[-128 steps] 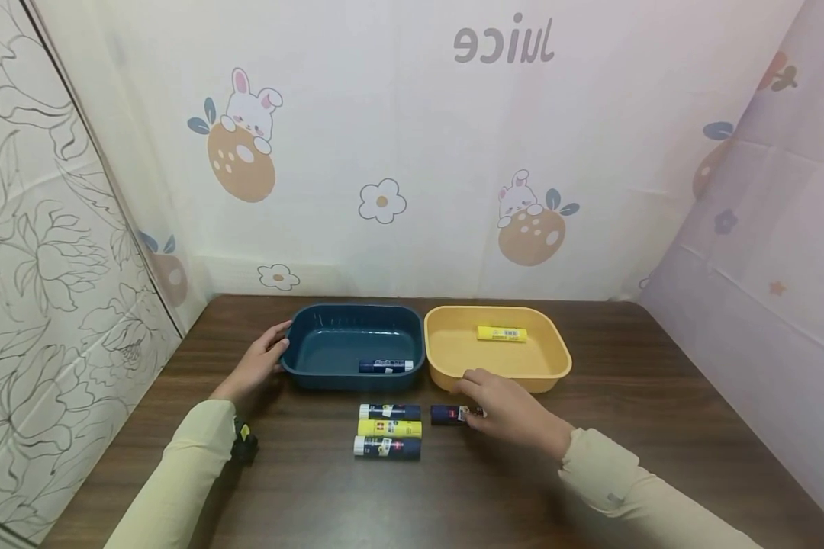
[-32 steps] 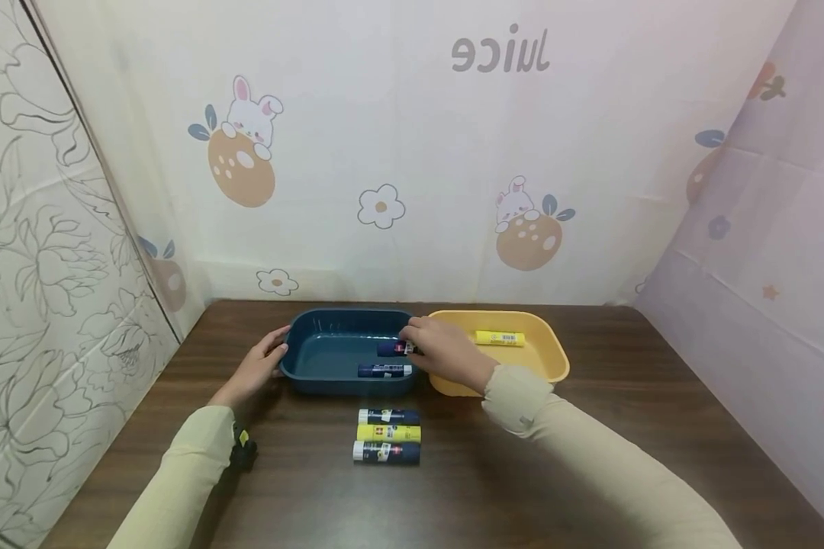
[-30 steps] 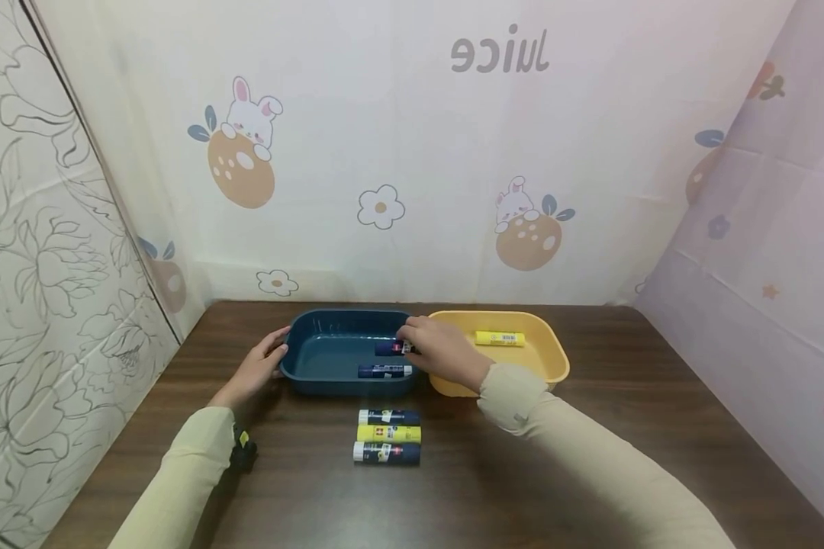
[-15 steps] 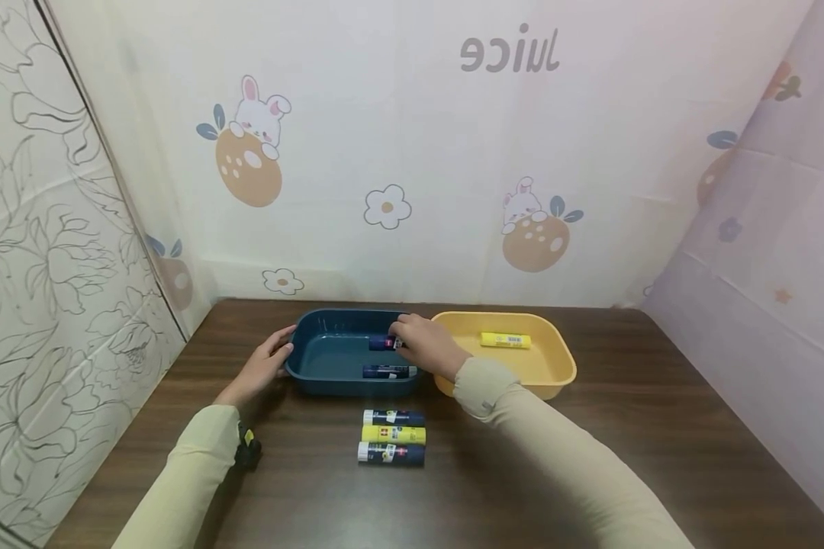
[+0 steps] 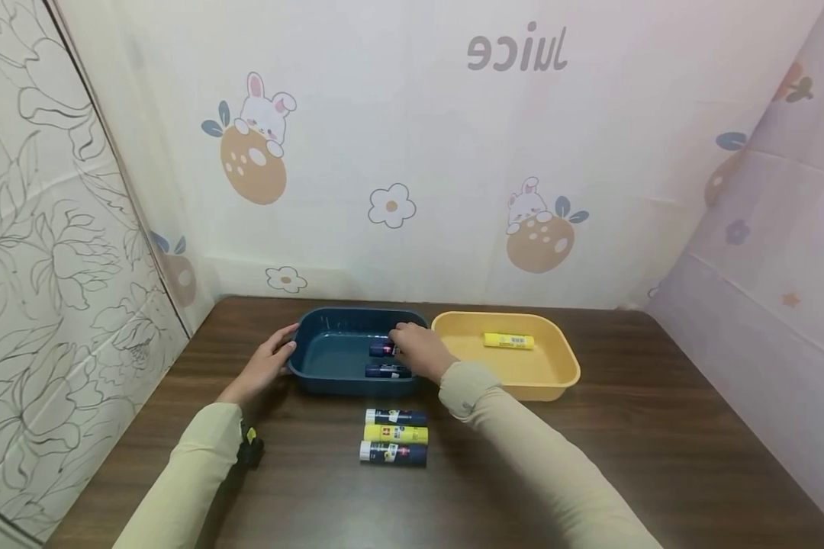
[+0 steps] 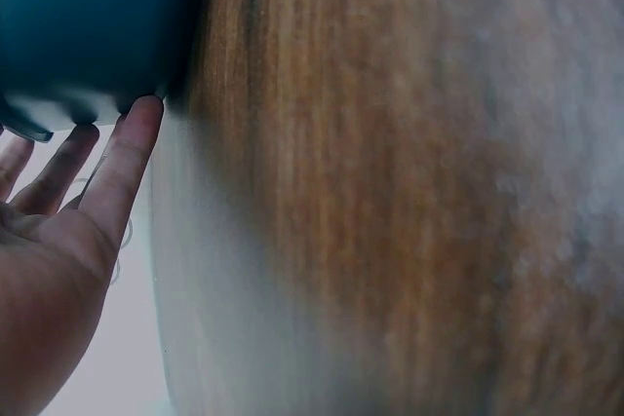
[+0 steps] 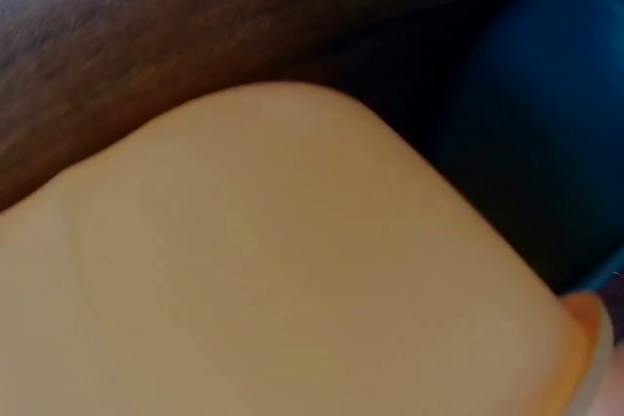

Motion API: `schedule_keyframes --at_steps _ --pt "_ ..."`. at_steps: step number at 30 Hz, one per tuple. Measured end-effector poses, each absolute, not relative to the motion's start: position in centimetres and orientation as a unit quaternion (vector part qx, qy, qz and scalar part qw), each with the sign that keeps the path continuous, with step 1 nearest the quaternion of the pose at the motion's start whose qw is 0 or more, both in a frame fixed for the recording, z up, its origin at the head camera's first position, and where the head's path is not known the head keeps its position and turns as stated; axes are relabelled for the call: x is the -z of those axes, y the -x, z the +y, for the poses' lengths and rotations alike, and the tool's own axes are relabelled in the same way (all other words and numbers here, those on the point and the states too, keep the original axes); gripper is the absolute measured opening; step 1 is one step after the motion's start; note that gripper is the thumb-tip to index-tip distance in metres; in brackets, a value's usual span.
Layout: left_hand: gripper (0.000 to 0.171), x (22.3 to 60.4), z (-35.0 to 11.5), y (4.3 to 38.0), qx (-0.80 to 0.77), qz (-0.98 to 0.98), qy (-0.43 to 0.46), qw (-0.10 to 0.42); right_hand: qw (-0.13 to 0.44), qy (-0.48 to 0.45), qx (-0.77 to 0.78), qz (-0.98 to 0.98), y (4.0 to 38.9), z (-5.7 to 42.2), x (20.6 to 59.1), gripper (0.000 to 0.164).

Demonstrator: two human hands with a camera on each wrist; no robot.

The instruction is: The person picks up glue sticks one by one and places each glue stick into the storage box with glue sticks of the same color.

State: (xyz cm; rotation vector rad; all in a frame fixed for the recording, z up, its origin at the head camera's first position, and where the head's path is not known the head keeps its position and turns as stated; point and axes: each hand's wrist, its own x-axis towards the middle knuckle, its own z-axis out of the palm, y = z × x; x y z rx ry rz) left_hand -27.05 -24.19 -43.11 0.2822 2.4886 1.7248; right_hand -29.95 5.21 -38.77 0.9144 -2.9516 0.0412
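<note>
My right hand [image 5: 422,351] reaches into the blue tray [image 5: 326,358] and pinches a dark navy glue stick [image 5: 381,350] by its right end, low over the tray floor. Just in front of it lies a second navy glue stick [image 5: 384,371], its right end hidden behind the hand. At the tray's left end, my left hand [image 5: 264,366] rests on the outer wall. The left wrist view shows that hand [image 6: 73,231] with extended fingers, fingertips against the blue tray [image 6: 97,26]. The right wrist view is mostly filled by the outside of the yellow tray [image 7: 292,241].
The yellow tray [image 5: 522,368], right beside the blue one, holds a yellow glue stick [image 5: 508,341]. In front of the blue tray lie a navy glue stick [image 5: 396,417], a yellow one [image 5: 396,435] and another navy one [image 5: 394,454], side by side on the wooden table [image 5: 302,488].
My right hand picked up the navy glue stick from the table near the yellow tray, carried it left into the blue tray and lowered it. The left hand stays at the tray.
</note>
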Motion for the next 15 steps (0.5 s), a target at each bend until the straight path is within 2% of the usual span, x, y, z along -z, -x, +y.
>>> schedule_keyframes --at_steps 15 --pt "0.046 43.0 -24.0 27.0 -0.561 0.822 -0.086 0.051 0.015 -0.267 -0.008 -0.964 30.8 4.6 40.1 0.024"
